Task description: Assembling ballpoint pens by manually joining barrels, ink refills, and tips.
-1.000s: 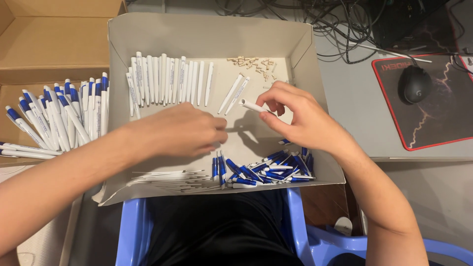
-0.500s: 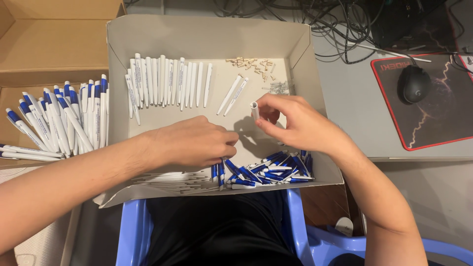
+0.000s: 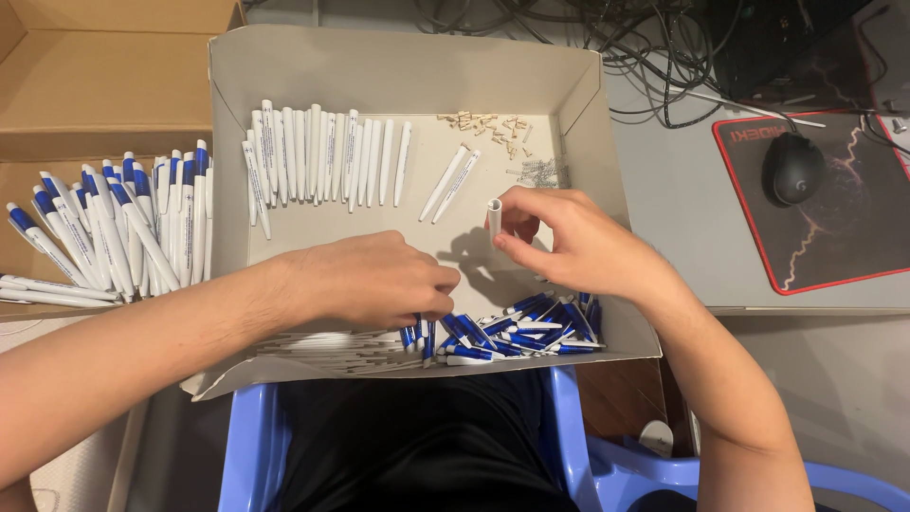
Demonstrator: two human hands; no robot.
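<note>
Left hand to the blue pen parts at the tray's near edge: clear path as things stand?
Probably yes. The left hand already sits right over the pile of blue pen parts, fingers at its left end. Nothing lies between them; the right hand holds a white barrel higher up, clear of the pile.

Bright even overhead light, soft shadows under hands, sharp focus, slight wide-angle edge distortion, no glare

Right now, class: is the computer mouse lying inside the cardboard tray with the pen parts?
No. The computer mouse sits on the mouse pad, outside the cardboard tray.
</note>
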